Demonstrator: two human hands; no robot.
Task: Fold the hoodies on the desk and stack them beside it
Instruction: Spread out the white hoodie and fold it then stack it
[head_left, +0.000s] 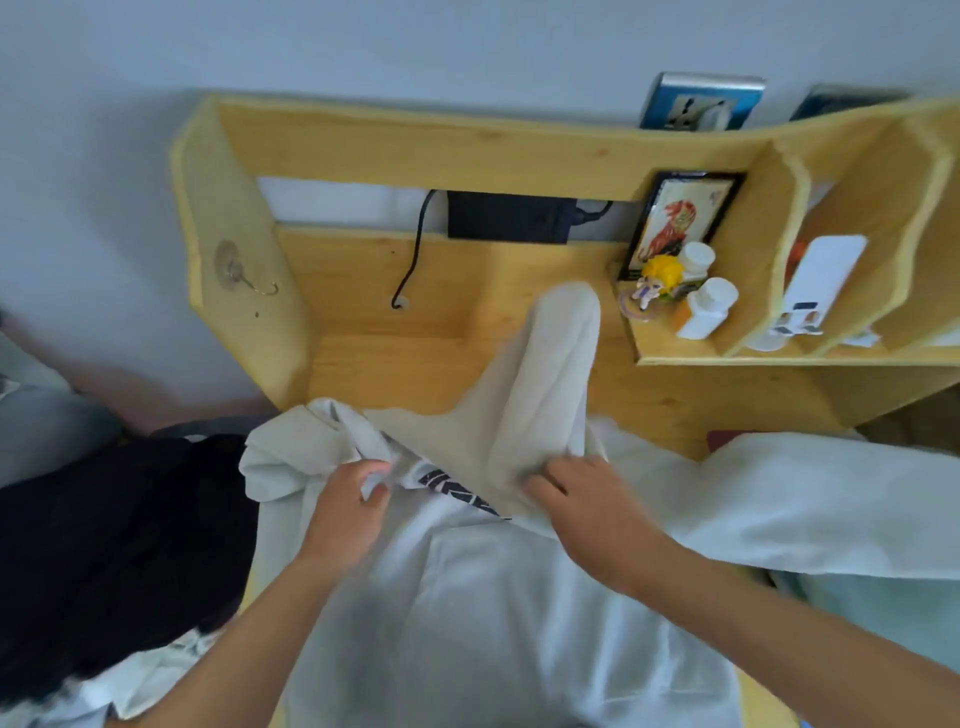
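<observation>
— Left hand (349, 499)?
— Closed on a bunched fold of the white hoodie (467, 597), fingers curled around the cloth just left of the dark printed lettering (457, 491).
— And the right hand (587, 499)?
— Pressed flat on the same garment, fingers spread over the base of a sleeve (545, 374) — not gripping anything.
— Where did the hoodie lie?
— Spread across the wooden desk (363, 322), body toward the wearer, that one sleeve stretched up toward the shelf; the other sleeve (810, 499) ran off to the right.
— Anything beside it?
— Lay a black garment (119, 540) at the left edge, touching the white cloth. Stood on the shelf: two white bottles (701, 291), a small yellow figurine (657, 283) and a framed picture (675, 218). Hung behind the desk — a black power strip (509, 221) with its cable.
</observation>
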